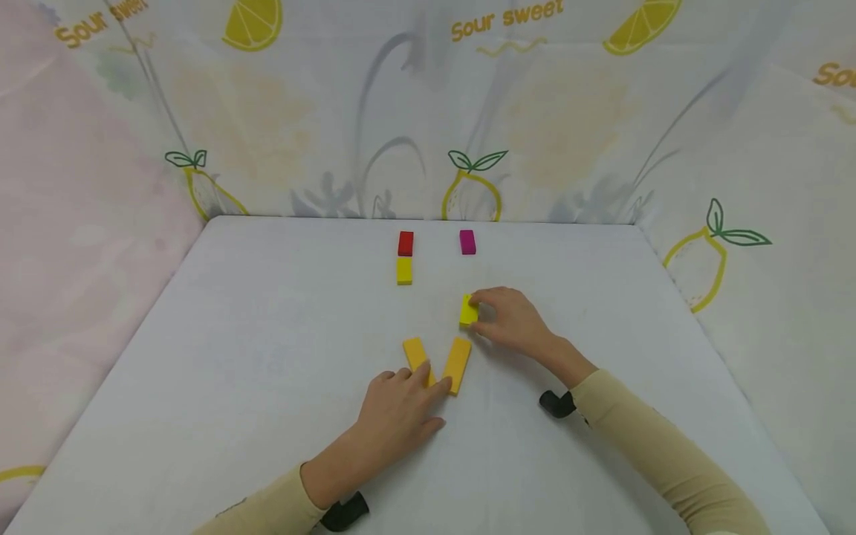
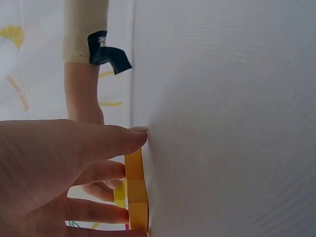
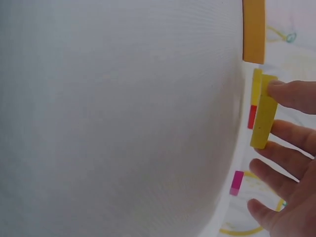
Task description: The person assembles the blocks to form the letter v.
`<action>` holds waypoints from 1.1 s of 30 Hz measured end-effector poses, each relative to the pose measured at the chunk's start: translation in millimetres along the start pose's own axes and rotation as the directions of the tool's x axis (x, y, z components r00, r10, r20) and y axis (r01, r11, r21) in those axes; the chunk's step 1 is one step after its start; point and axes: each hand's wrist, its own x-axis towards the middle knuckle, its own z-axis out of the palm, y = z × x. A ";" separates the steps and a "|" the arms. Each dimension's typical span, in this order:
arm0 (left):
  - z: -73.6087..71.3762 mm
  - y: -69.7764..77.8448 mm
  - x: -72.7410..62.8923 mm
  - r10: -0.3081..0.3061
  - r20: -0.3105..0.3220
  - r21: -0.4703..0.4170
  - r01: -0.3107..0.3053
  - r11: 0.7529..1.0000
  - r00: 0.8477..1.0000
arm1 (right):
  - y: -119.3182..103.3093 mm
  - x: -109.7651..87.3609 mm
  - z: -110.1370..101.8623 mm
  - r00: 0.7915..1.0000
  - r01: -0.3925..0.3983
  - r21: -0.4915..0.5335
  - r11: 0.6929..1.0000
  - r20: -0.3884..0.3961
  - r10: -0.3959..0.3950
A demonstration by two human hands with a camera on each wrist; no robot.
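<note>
The right hand's [image 1: 513, 321] grip is clamped on a bright yellow oblong block [image 1: 467, 313], with a magenta oblong block [image 1: 467, 242] at twelve o'clock. The left hand's [image 1: 400, 407] fingers are extended onto two orange oblong blocks [image 1: 458, 358] between six and eight o'clock. The step looks like positioning; next seemingly calls for aligning, then releasing.

Beige sleeves [image 1: 658, 446], black wrist attachments [image 1: 556, 404]

The right hand [image 1: 515, 318] pinches a yellow block [image 1: 467, 316]; nearer, two long orange blocks [image 1: 458, 362] lie flat on the counter [image 1: 267, 319], slanted apart, touched by the left hand [image 1: 396, 410].
</note>
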 end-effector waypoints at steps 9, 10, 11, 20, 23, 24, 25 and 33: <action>-0.1 -0.2 0.3 0.003 -0.016 0.004 -0.003 1.000 1.000 | -2.6 -2.7 1.6 1.000 0.005 -0.004 1.000 0.016 -0.005; 0.0 -0.3 0.3 0.003 -0.017 0.001 -0.003 1.000 1.000 | -2.4 -2.9 1.8 1.000 0.001 -0.007 1.000 0.023 -0.001; 0.0 -0.3 0.2 0.003 -0.016 -0.001 -0.003 1.000 1.000 | -2.3 -3.2 2.1 1.000 -0.003 -0.009 1.000 0.031 0.003; 0.5 0.3 0.6 0.005 -0.021 -0.020 -0.005 1.000 1.000 | -0.4 -6.0 4.6 0.998 -0.035 -0.025 0.999 0.045 0.036; 0.6 0.6 0.6 0.005 -0.016 -0.021 -0.006 1.000 1.000 | -0.4 -6.7 4.5 0.999 -0.032 -0.020 0.999 0.040 0.033; 0.5 0.7 0.7 0.006 -0.014 -0.022 -0.006 1.000 1.000 | -0.4 -6.8 4.4 0.999 -0.031 -0.019 0.999 0.038 0.032; 0.6 0.7 0.8 0.006 -0.011 -0.023 -0.007 1.000 1.000 | -0.4 -7.0 4.3 0.999 -0.029 -0.018 0.999 0.037 0.030; 0.4 0.6 1.3 0.008 -0.019 -0.015 -0.009 1.000 1.000 | -1.1 -7.5 4.5 0.999 -0.033 -0.013 0.999 0.039 0.034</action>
